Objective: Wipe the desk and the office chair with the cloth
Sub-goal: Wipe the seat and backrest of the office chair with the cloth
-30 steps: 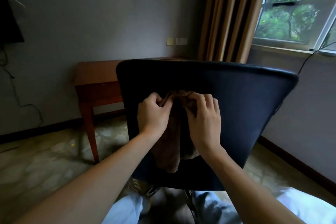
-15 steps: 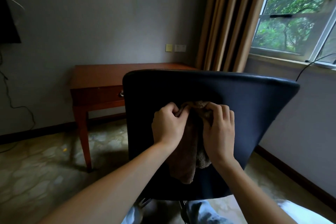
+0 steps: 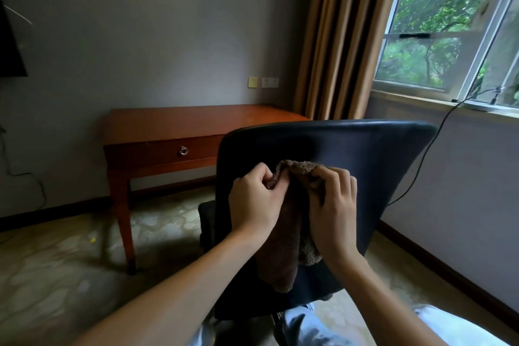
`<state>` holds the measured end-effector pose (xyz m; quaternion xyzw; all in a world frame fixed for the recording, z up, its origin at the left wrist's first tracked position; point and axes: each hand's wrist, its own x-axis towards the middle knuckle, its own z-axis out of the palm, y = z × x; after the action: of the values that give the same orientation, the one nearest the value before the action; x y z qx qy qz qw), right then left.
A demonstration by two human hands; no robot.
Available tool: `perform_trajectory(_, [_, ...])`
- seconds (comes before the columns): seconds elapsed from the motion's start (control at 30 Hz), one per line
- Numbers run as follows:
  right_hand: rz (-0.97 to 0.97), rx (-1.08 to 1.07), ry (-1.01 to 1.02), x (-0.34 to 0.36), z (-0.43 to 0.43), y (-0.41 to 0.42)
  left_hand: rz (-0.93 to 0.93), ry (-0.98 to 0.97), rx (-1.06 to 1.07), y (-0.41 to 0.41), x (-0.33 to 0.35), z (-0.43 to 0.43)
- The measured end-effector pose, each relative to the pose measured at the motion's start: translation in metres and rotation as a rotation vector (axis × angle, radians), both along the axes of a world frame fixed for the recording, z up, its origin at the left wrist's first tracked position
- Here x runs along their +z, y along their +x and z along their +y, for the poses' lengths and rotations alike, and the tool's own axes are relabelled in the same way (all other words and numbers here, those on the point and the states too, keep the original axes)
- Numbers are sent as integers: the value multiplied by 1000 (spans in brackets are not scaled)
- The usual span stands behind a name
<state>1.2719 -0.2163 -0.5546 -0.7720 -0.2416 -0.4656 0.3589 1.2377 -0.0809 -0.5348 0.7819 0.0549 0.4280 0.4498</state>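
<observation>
The table (image 3: 196, 121) stands behind the chair (image 3: 379, 154). The left hand (image 3: 252, 202) and right hand (image 3: 334, 205) pinch the cloth (image 3: 286, 236) before the chair. Its seat is mostly hidden.

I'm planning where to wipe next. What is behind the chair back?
The wooden desk stands behind the chair back, against the wall, beside a curtain. The chair back covers the desk's end nearest the curtain and its legs there.

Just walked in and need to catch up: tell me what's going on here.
A person grips a brown cloth with both hands, the left hand and right hand pinching its top edge while the rest hangs down. It is held at the back of the dark office chair. The wooden desk stands beyond, with neither hand on it.
</observation>
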Motion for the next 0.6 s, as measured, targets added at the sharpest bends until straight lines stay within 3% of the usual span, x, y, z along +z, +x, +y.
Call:
perform_trajectory(0.4, [-60, 183, 14, 35, 45, -31, -203, 77, 95, -33, 28, 50])
perform_trajectory(0.6, [-114, 163, 7, 63, 61, -35, -243, -92, 55, -33, 50, 61])
